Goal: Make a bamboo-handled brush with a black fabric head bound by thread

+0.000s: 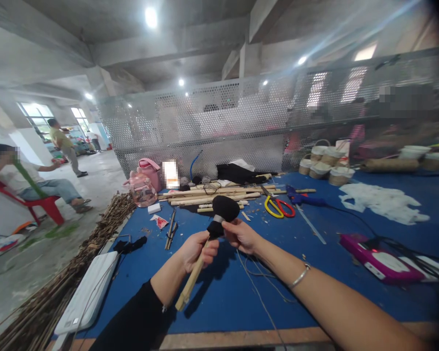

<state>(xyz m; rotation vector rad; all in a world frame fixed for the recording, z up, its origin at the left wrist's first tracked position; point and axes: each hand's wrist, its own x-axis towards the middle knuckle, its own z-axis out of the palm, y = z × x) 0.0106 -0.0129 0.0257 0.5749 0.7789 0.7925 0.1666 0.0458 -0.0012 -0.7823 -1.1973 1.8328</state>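
Observation:
In front of me I hold a mallet-like stick, with a round black cloth head (226,208) and a pale wooden handle (190,285). My left hand (197,251) is wrapped round the upper handle, just below the black cloth. A light grey band circles the neck under the head. My right hand (241,235) pinches at that neck; its fingertips press on the cloth, and whether they also grip a thread is hidden. A thin grey cord (254,285) trails over the blue table (219,312) below my right hand.
Wooden sticks (219,195) lie across the table's middle. Scissors (276,202), a blue glue gun (303,197) and a magenta power box (380,261) sit right. A white power bank (89,292) is at left, beside bundled dry twigs (76,268). A mesh partition (205,117) stands behind.

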